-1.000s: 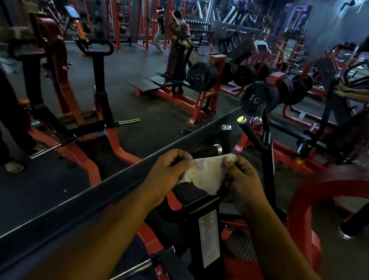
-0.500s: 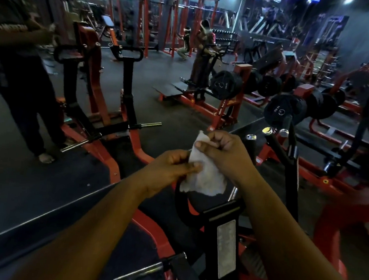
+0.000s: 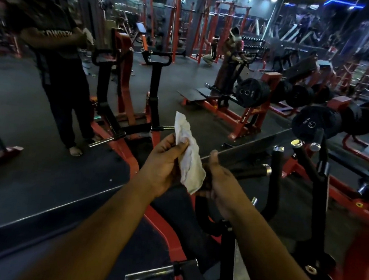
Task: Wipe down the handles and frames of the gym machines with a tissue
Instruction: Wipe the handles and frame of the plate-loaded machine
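Note:
A crumpled white tissue [image 3: 189, 156] hangs upright in front of me. My left hand [image 3: 166, 162] pinches its upper part between thumb and fingers. My right hand [image 3: 219, 181] sits at the tissue's lower right with its thumb raised, and its fingers curl at the lower end of the tissue. Just behind that hand runs a black machine handle [image 3: 254, 170] with a chrome end cap. Below my arms lies the machine's red frame [image 3: 164, 229] with a black upright [image 3: 231, 255].
A large mirror fills the left and far view, showing a standing person [image 3: 58, 66] and a red machine [image 3: 122, 78]. Black weight plates [image 3: 316, 124] sit on a rack at right. A black upright bar [image 3: 306, 164] stands right of my hands.
My right hand has let go of the tissue's top and dropped to its lower end near the black handle. The tissue now stands taller in my left hand. My view has tilted upward.

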